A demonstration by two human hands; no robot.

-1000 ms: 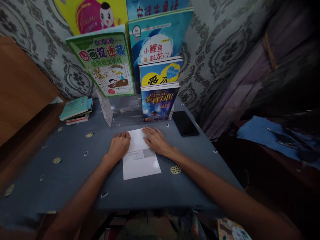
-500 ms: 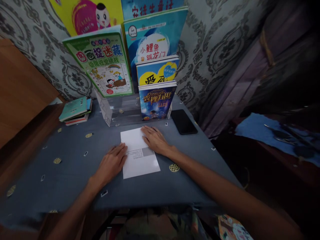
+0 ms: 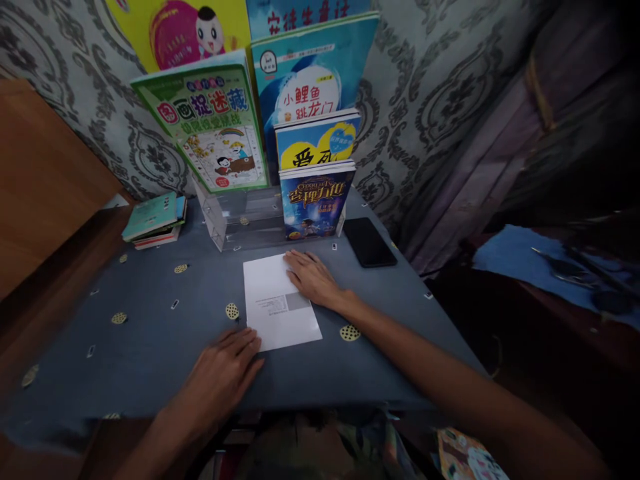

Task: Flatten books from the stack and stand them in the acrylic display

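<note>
A white printed sheet or thin booklet [image 3: 275,323], with a grey block and small lines of print, lies flat on the dark grey-blue tablecloth. My right hand [image 3: 313,277] rests palm down across its upper right edge, fingers stretched out. At the near left corner lies my left hand [image 3: 227,367], its fingertips touching the sheet's edge and its thumb apart from the fingers. Neither hand is gripping the sheet. Whether it has one leaf or several, I cannot tell.
Behind the sheet, a clear acrylic stand [image 3: 215,227] holds upright picture books [image 3: 215,133] and a dark blue book [image 3: 317,207]. A black phone [image 3: 370,242] lies to the right. Small books are stacked [image 3: 155,220] at the back left. Right of the table is a blue cloth [image 3: 525,257].
My left hand has slid toward me along the sheet's left edge, from its middle to the near corner. My right hand stays at the upper right, and the sheet lies still.
</note>
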